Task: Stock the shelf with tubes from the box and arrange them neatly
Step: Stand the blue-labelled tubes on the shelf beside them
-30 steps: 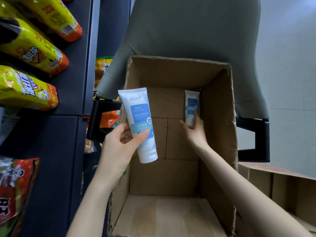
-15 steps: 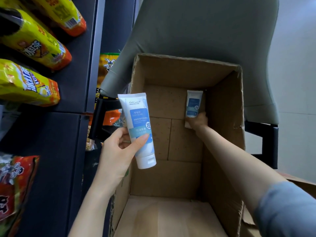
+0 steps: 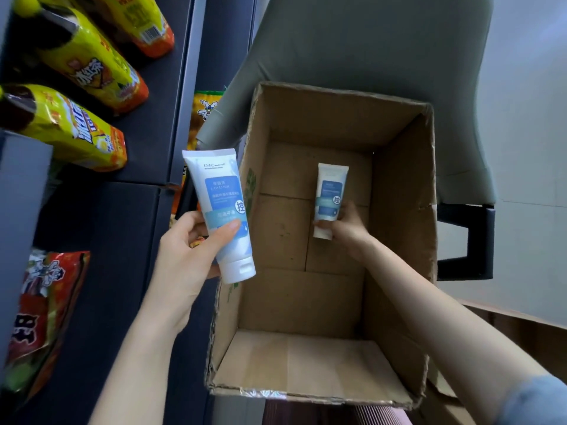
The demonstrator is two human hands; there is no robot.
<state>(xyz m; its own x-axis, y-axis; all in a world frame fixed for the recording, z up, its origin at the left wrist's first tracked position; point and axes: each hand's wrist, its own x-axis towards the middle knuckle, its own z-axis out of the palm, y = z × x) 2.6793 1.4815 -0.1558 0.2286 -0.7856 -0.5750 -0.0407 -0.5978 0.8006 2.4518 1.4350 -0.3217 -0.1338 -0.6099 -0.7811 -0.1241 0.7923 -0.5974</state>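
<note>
Tube left in the box has just been gripped near its cap by the curled fingers of the right hand, while the left hand clasps another tube, so shelving comes next.

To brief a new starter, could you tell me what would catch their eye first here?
First, the white-and-blue tube the left hand holds cap-down beside the cardboard box. Next, the right hand inside that box, gripping a second tube near its far wall. Bright yellow packages lie on the dark shelf at left.
</note>
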